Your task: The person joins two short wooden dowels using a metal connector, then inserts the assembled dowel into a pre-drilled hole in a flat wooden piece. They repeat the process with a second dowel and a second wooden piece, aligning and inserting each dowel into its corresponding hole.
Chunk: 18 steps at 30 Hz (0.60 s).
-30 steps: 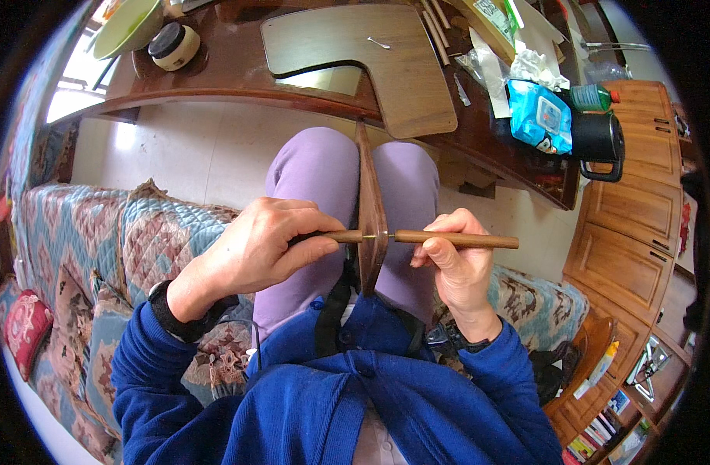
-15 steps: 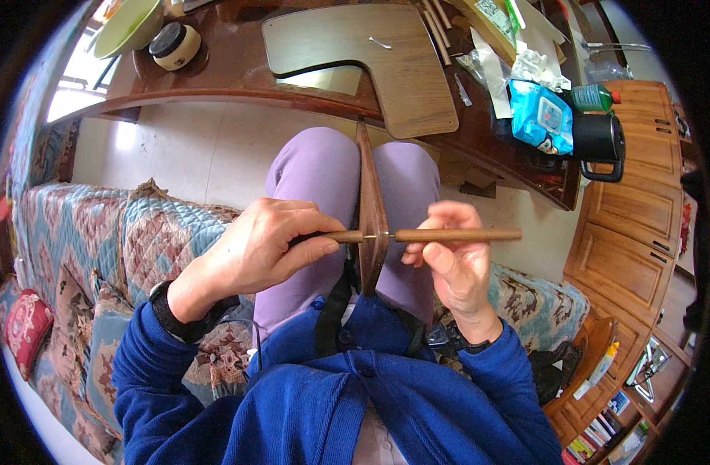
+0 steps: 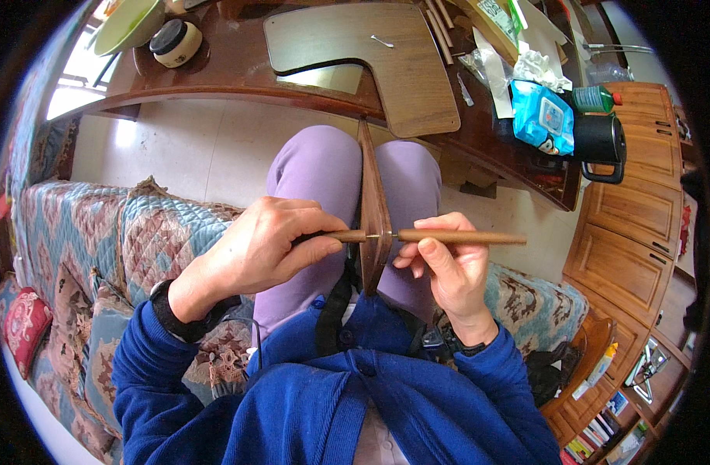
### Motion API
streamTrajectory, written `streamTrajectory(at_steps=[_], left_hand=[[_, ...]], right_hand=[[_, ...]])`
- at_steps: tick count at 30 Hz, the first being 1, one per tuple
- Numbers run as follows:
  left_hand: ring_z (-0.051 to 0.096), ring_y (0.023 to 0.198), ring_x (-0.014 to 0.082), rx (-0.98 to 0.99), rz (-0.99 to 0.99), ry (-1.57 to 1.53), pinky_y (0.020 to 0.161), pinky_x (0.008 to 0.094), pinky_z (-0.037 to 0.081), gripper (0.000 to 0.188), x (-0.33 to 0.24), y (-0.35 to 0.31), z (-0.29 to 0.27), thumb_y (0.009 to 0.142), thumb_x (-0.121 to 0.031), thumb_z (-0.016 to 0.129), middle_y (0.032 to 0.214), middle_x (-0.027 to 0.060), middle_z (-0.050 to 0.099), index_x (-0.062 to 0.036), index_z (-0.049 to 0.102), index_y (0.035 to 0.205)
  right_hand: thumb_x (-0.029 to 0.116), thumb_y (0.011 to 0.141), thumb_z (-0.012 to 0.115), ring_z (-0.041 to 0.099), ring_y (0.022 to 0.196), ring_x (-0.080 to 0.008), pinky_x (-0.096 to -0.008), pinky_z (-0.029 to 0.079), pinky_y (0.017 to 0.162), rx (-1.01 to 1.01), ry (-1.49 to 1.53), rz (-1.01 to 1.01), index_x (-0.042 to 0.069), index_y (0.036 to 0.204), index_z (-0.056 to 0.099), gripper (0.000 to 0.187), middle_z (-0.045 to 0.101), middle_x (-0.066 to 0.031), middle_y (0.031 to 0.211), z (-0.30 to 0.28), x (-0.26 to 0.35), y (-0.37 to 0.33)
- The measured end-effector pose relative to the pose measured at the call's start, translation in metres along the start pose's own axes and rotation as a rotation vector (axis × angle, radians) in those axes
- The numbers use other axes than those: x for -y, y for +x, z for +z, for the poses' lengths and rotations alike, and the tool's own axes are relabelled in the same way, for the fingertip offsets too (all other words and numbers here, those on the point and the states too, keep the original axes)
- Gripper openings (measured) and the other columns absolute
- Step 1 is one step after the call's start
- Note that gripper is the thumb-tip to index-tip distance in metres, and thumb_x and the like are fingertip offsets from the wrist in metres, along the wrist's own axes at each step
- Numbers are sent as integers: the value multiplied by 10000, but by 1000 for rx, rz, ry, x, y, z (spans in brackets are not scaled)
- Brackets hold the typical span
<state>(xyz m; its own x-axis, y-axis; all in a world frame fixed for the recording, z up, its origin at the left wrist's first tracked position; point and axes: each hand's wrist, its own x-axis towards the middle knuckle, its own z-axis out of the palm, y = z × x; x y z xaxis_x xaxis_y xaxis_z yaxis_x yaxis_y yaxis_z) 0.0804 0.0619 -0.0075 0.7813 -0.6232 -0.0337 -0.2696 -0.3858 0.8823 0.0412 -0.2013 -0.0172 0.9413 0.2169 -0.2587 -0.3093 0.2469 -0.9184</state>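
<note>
A wooden board [image 3: 373, 186] stands on edge between my knees, its broad faces turned sideways. My left hand [image 3: 255, 244] is closed around a brown wooden rod [image 3: 347, 235] whose end points at the board's left face. On the other side, my right hand [image 3: 450, 267] pinches a second wooden rod [image 3: 487, 237] between thumb and fingers. Short metal pins or screws show between each rod's end and the board, with both rods roughly in line. Most of the left rod is hidden by my left hand.
An L-shaped wooden panel [image 3: 417, 85] lies on the dark table [image 3: 238, 89], with a cotton swab on it. Several more rods [image 3: 440, 29] lie beside it. Blue wipes pack [image 3: 541, 116], black mug [image 3: 601, 143], green bottle [image 3: 593, 98] and lidded jar [image 3: 175, 44] stand nearby.
My right hand's fingers, looser and blurred before, now close on the right rod in a pinch. That rod has shifted slightly to the right. The left hand has hardly moved.
</note>
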Motion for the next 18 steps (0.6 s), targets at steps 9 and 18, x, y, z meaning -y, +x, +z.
streamTrajectory(at_steps=[9,18], left_hand=[[631,684,297,-91,40,123,625,380,506,176,-6,-5,1,846,-138,723,784,117,646,-18,697,972],[629,683,265,-140,117,263,604,361,506,182,-5,-6,7,805,-129,756,766,90,634,-34,688,945]], right_hand=[[54,907,665,549,521,-118,-224,449,486,-141,-18,-45,74,786,486,217,577,-48,677,20,-14,4],[243,976,613,421,498,-41,-227,328,456,-140,-177,111,78,631,521,394,488,26,560,19,-6,5]])
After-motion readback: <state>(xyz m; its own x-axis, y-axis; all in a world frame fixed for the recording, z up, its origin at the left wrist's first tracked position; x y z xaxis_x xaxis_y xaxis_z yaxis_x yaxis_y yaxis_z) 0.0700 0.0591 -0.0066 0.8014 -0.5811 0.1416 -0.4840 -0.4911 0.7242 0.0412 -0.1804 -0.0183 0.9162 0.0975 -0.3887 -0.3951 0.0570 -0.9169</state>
